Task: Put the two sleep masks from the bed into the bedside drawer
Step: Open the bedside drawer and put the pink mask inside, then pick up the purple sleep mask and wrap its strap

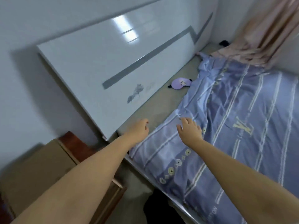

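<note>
A lilac sleep mask (180, 83) with black strap ends lies on the bare mattress (161, 101) near the white headboard, well beyond both hands. A small dark object (224, 43) sits at the far corner of the bed; I cannot tell what it is. My left hand (139, 129) hovers over the mattress edge by the headboard, fingers loosely curled, holding nothing. My right hand (190, 129) is spread over the edge of the blue striped quilt (234, 126), fingers apart and empty. The bedside cabinet (40, 167) stands at the lower left, partly hidden by my left forearm.
The glossy white headboard (105, 62) runs along the left of the bed. A pink curtain (267, 38) hangs over the far right corner. A narrow strip of floor (129, 188) separates cabinet and bed. The image is blurred by motion.
</note>
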The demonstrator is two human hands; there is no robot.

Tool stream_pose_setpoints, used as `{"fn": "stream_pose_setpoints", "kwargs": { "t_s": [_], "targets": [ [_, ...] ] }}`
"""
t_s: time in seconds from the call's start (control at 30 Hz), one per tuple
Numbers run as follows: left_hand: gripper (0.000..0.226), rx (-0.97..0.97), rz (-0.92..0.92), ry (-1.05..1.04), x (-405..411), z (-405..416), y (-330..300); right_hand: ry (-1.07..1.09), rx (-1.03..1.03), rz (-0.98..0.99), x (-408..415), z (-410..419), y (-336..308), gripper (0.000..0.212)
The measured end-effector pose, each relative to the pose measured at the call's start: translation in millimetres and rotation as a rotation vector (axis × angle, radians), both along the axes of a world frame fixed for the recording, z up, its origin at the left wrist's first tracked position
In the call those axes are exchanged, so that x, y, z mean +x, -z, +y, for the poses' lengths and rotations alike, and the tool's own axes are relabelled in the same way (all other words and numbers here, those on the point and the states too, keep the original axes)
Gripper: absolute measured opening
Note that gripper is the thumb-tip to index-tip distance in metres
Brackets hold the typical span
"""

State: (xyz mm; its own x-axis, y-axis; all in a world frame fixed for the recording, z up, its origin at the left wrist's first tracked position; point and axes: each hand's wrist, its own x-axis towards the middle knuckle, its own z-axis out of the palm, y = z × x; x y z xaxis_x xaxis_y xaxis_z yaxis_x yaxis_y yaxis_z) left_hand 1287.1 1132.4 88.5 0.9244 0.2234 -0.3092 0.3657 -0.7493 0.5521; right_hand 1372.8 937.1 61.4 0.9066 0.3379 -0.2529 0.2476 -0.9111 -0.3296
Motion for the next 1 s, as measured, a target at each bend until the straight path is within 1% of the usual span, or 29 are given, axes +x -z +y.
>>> {"fn": "stream_pose_setpoints", "kwargs": {
  "t_s": [0.13, 0.3, 0.47, 0.57, 0.63, 0.7, 0.8, 0.87, 0.93, 1.0],
  "targets": [
    [0.039, 0.002, 0.012, 0.108, 81.7, -13.2, 9.5, 0.051, -0.010, 0.019, 68.6, -9.3, 8.0, 0.044],
    [0.042, -0.011, 0.107, 0.130, 179.3, -9.1, 45.9, 0.016, -0.058, 0.062, 163.3, -3.6, 34.2, 0.042],
    [0.046, 0.032, 0.150, 0.181, 266.9, 1.9, 114.1, -0.028, -0.125, 0.116, 255.7, 20.4, 82.4, 0.046],
    [0.045, 0.075, 0.155, 0.148, 316.2, 9.4, 172.0, -0.036, -0.156, 0.101, 311.6, 35.5, 126.0, 0.047],
    [0.044, 0.161, 0.122, 0.140, 343.9, 13.9, 215.6, -0.027, -0.148, 0.095, 346.6, 46.5, 159.7, 0.047],
    [0.044, 0.244, 0.070, 0.175, 366.8, 18.9, 259.6, -0.032, -0.141, 0.087, 377.8, 60.4, 193.6, 0.051],
    [0.050, 0.284, -0.028, 0.187, 390.3, 25.2, 309.7, -0.055, -0.171, 0.040, 420.1, 80.8, 232.7, 0.061],
    [0.050, 0.321, -0.132, 0.189, 396.1, 29.2, 331.1, -0.092, -0.209, -0.010, 445.9, 92.0, 251.1, 0.067],
    [0.047, 0.338, -0.248, 0.183, 398.2, 31.7, 342.8, -0.105, -0.206, -0.030, 469.4, 101.5, 264.3, 0.072],
    [0.047, 0.333, -0.284, 0.177, 400.8, 33.7, 347.9, -0.068, -0.194, 0.011, 488.5, 114.6, 273.8, 0.076]
  ]
}}
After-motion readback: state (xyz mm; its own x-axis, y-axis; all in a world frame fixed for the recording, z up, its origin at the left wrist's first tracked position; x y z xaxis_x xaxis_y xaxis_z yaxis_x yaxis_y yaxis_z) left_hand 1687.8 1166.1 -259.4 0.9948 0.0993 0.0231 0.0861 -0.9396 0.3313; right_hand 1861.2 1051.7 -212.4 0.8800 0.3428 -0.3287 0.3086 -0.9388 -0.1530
